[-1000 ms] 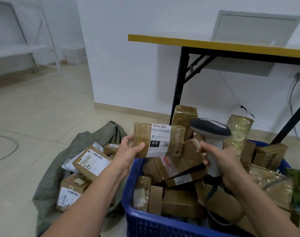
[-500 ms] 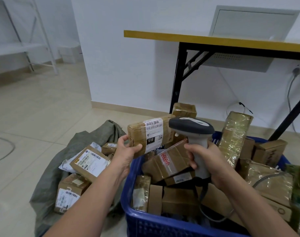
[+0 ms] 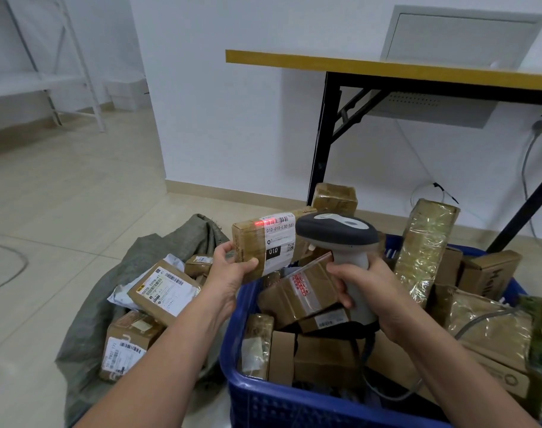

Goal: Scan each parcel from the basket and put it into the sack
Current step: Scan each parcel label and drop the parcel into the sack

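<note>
Plenty I can't make out from my end. The basket (image 3: 263, 403) is cut off at the bottom and right edges of the view, and most of its far rim is buried under brown boxes. The scanner (image 3: 334, 231) has its head in front of the right end of the parcel (image 3: 248, 239), which is held just above the basket's left rim. The scanner's nose points away from me, so its window is hidden. At the basket's right side there's a green bundle (image 3: 541, 335) that's too blurred to name.

Hands: my view has the left hand (image 3: 229, 273) gripping the parcel's left end, thumb on the front face and fingers round the back. The right hand (image 3: 375, 295) is wrapped round the scanner's handle over the middle of the basket. I can't tell whether the trigger is pressed.

Now the writing. The parcel's white label (image 3: 279, 242) reads "010-010-L30-551", with "010" in a black block under it and a small QR code beside that. A red scan line lies across the barcode at the top and runs off onto the cardboard to the left. In the basket, right below the parcel, a taped box (image 3: 297, 291) has red print I can't read. The corner box (image 3: 492, 273) at the basket's far right shows black letters "Hell" — the rest is hidden.

Left of the basket the sack (image 3: 87, 329) lies open on the floor with parcels in it. The top one (image 3: 164, 288) has a label starting "5020", and the rest is too small. The lower one (image 3: 124, 344) has barcodes and digits I can't read.
</note>
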